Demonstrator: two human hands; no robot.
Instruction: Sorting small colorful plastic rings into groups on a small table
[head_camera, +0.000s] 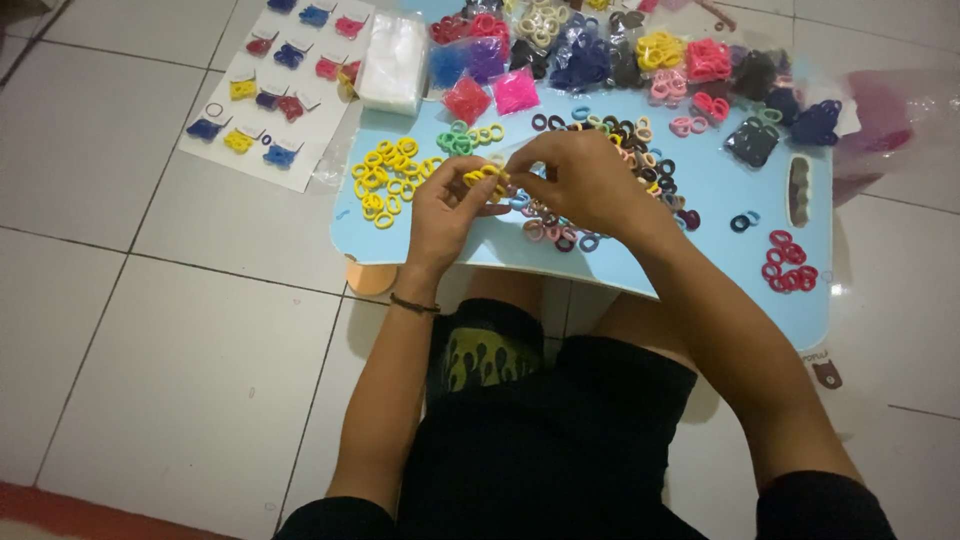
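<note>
In the head view, the right hand (580, 180) covers part of the mixed rings on the pale blue plastic counter (720, 190). Both hands pinch small yellow elastic hair rings (485, 176), left hand (445, 215) curled beneath, above the loose yellow pile (385, 180).

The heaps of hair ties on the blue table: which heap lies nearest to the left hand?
The yellow heap, just left of the left hand; the green heap lies farther up, the red heap far right.

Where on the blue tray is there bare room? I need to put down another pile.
Bare: the tray's right-middle, between the mixed rings and red rings, and its near-left corner below the yellow rings. Crowded: the far edge's bags.
</note>
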